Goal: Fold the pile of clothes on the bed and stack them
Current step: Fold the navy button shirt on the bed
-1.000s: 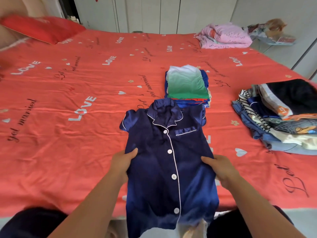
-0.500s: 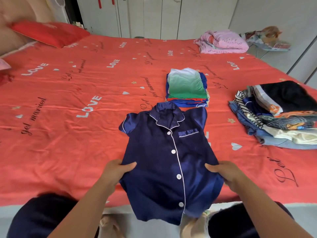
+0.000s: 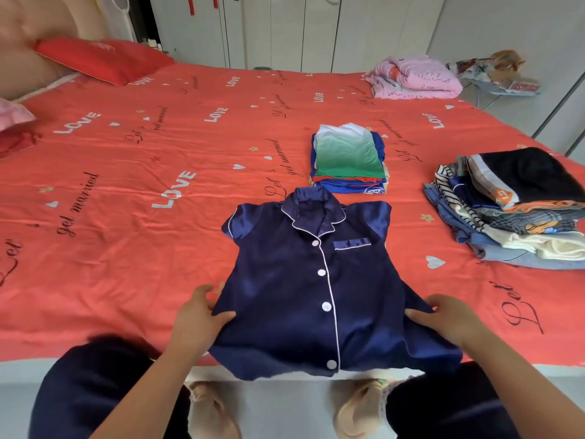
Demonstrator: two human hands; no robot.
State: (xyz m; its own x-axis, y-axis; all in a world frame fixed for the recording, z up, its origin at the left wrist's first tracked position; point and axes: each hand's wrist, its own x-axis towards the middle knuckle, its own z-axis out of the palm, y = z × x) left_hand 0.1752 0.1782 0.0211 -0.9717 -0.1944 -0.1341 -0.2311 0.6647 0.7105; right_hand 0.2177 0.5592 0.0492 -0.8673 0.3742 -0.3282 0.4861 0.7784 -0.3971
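1. Head camera: a red bedspread (image 3: pixel 126 248) covers the bed and is printed over and over with "LOVE" in white capitals and "Let's get married" in black script, among small white hearts.
2. No brand or label can be read on the navy satin pajama shirt (image 3: pixel 294 280). It shows only white piping, white buttons and a piped chest pocket.
3. The shirt lies face up and buttoned at the near edge of the bed, with its collar pointing away from the person and its hem hanging over the edge.
4. The left grip (image 3: pixel 196 321), a bare hand, pinches the shirt's side edge low down. Its thumb lies on top of the fabric.
5. The right grip (image 3: pixel 449 321), also bare, holds the opposite side edge at the same height with its thumb over the cloth, so the shirt's body is spread between the two hands.
6. A folded stack (image 3: pixel 348 156) sits just beyond the collar, apart from it, topped by a tee fading from white to green.
7. An unfolded pile of clothes (image 3: pixel 512 210) lies to the right, well clear of the shirt. It includes stripes, denim and a black garment, and a white mark on an orange band there is too small to read.
8. A red pillow (image 3: pixel 101 60) lies at the far left of the bed, and a pink quilt (image 3: pixel 414 77) with faint, unreadable lettering lies at the far right corner.
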